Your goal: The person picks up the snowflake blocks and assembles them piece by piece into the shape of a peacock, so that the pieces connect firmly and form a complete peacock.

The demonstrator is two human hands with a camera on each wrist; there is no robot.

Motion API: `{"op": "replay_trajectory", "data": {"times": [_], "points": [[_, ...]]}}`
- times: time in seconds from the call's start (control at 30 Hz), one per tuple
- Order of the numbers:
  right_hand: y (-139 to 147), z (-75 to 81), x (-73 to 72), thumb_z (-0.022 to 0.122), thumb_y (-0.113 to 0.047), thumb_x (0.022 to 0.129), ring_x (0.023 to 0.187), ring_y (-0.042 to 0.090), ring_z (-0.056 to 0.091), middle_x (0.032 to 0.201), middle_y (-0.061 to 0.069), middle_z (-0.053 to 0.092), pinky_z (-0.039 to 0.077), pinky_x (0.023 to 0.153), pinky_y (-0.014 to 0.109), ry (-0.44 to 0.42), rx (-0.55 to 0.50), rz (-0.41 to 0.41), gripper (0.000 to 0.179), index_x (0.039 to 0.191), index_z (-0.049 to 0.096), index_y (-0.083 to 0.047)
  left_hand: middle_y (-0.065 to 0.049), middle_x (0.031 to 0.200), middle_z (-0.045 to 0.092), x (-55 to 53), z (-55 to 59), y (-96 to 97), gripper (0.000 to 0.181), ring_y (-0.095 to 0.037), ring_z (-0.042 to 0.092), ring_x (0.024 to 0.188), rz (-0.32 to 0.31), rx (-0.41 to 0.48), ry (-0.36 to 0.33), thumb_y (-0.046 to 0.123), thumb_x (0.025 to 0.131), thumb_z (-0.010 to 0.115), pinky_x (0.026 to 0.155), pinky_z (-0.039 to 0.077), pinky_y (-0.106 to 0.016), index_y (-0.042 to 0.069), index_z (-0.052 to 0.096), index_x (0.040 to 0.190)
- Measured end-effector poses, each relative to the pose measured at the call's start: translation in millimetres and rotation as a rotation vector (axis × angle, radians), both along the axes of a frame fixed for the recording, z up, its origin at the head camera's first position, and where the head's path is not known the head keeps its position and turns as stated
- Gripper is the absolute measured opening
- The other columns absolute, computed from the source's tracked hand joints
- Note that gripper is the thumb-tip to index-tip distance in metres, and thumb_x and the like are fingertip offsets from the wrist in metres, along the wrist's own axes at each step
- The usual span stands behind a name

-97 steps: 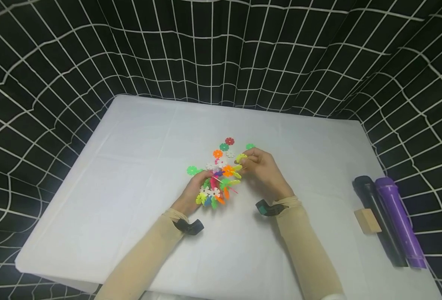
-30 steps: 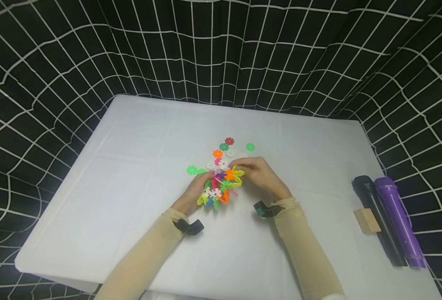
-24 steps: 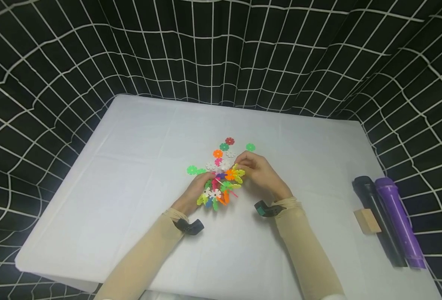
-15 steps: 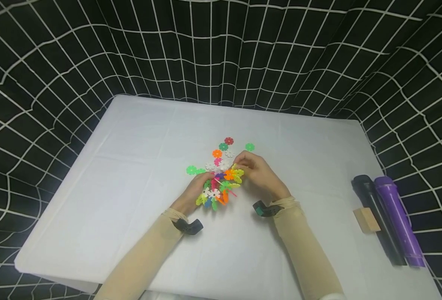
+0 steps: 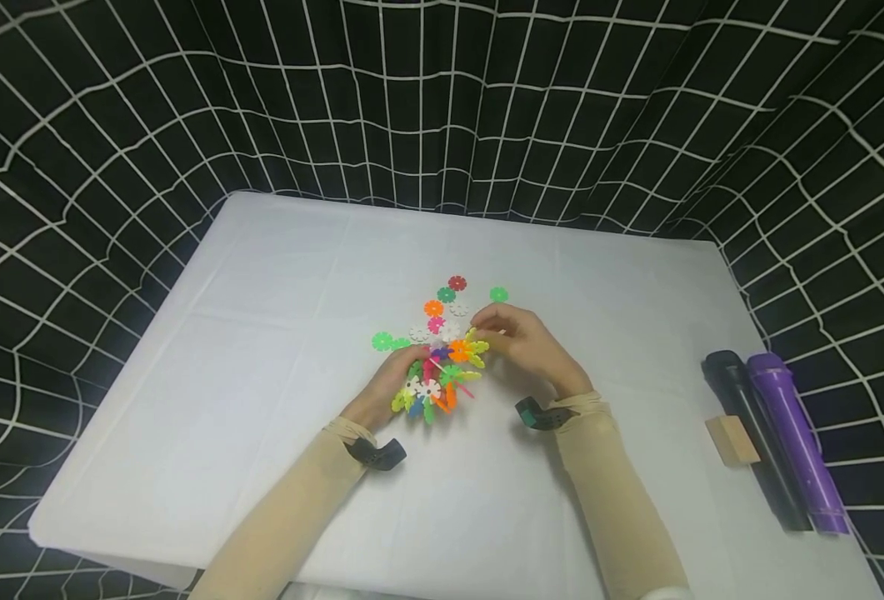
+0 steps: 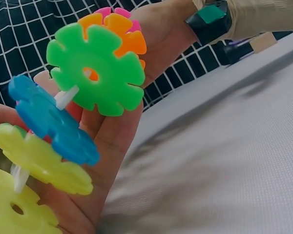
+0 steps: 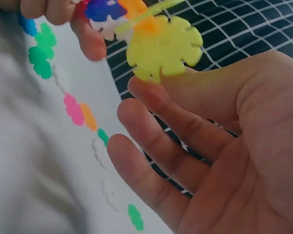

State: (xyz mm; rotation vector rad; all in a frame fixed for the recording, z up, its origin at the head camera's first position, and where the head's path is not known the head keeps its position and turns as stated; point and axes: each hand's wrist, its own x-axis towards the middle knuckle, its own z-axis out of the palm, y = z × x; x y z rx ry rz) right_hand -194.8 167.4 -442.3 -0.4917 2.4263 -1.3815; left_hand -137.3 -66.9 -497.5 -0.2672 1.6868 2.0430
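My left hand [image 5: 382, 390] holds a many-coloured cluster of interlocking flower-shaped plastic discs [image 5: 430, 388] over the white table. In the left wrist view, a green disc [image 6: 112, 85], a blue disc [image 6: 53, 124] and yellow ones stand out from the cluster at different angles, in front of the palm. At the cluster's right side, my right hand [image 5: 524, 337] pinches the edge of a yellow disc [image 7: 166, 48] between thumb and index finger. The other fingers of that hand are spread and loosely bent. The yellow disc's slot joint is not clearly visible.
Loose discs lie beyond the cluster, among them a red one [image 5: 457, 283], an orange one [image 5: 433, 308] and a light green one [image 5: 498, 295]. At the table's right are a wooden block [image 5: 732, 440], a black tube [image 5: 756, 442] and a purple tube [image 5: 797, 442]. Gridded black cloth surrounds the table.
The yellow disc, earlier held apart in my right hand, now sits against the cluster's right side. Lately my right hand has shifted slightly to the right; my left hand stays nearly still.
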Motion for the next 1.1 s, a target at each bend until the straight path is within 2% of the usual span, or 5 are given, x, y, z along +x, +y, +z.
{"op": "replay_trajectory", "data": {"times": [0.27, 0.47, 0.6, 0.87, 1.1], "points": [[10.5, -6.7, -6.1, 0.045, -0.009, 0.098, 0.119, 0.034, 0.057, 0.133, 0.013, 0.064, 0.048, 0.104, 0.052, -0.013, 0.188, -0.159, 0.037, 0.133, 0.059, -0.011, -0.010, 0.149, 0.046, 0.1, 0.0, 0.2, 0.054, -0.020, 0.050, 0.131, 0.005, 0.033, -0.002, 0.036, 0.095, 0.056, 0.121, 0.036, -0.039, 0.006, 0.052, 0.139], [9.9, -22.3, -8.2, 0.048, -0.016, 0.097, 0.129, 0.039, 0.041, 0.144, 0.024, 0.044, 0.041, 0.109, 0.058, 0.073, 0.430, -0.090, 0.059, 0.156, 0.039, -0.013, -0.007, 0.138, 0.052, 0.6, 1.0, 0.8, 0.044, -0.016, 0.054, 0.119, 0.027, 0.023, -0.008, 0.035, 0.094, 0.057, 0.109, 0.044, -0.031, 0.008, 0.058, 0.128], [4.7, -26.7, -5.0, 0.052, -0.031, 0.100, 0.131, 0.039, 0.036, 0.148, 0.023, 0.040, 0.037, 0.111, 0.057, 0.129, 0.557, -0.031, 0.057, 0.155, 0.041, -0.016, -0.007, 0.132, 0.055, 0.2, 2.8, 0.7, 0.039, -0.015, 0.057, 0.114, 0.023, 0.029, 0.008, 0.036, 0.093, 0.057, 0.106, 0.046, -0.029, 0.008, 0.060, 0.122], [2.1, -27.8, -5.2, 0.059, -0.028, 0.097, 0.130, 0.037, 0.043, 0.141, 0.018, 0.051, 0.038, 0.110, 0.055, 0.189, 0.566, -0.047, 0.034, 0.125, 0.065, -0.009, -0.008, 0.145, 0.049, 0.6, 3.6, -0.4, 0.044, -0.019, 0.051, 0.128, 0.018, 0.043, -0.003, 0.034, 0.094, 0.056, 0.119, 0.037, -0.036, 0.006, 0.058, 0.128], [-0.5, -25.2, -1.1, 0.054, -0.033, 0.100, 0.127, 0.037, 0.041, 0.144, 0.020, 0.044, 0.039, 0.108, 0.054, 0.174, 0.663, -0.011, 0.064, 0.157, 0.035, -0.013, -0.009, 0.147, 0.048, -0.3, 1.2, 0.7, 0.047, -0.020, 0.048, 0.132, 0.016, 0.033, -0.005, 0.034, 0.093, 0.057, 0.122, 0.033, -0.039, 0.007, 0.058, 0.130]]}}
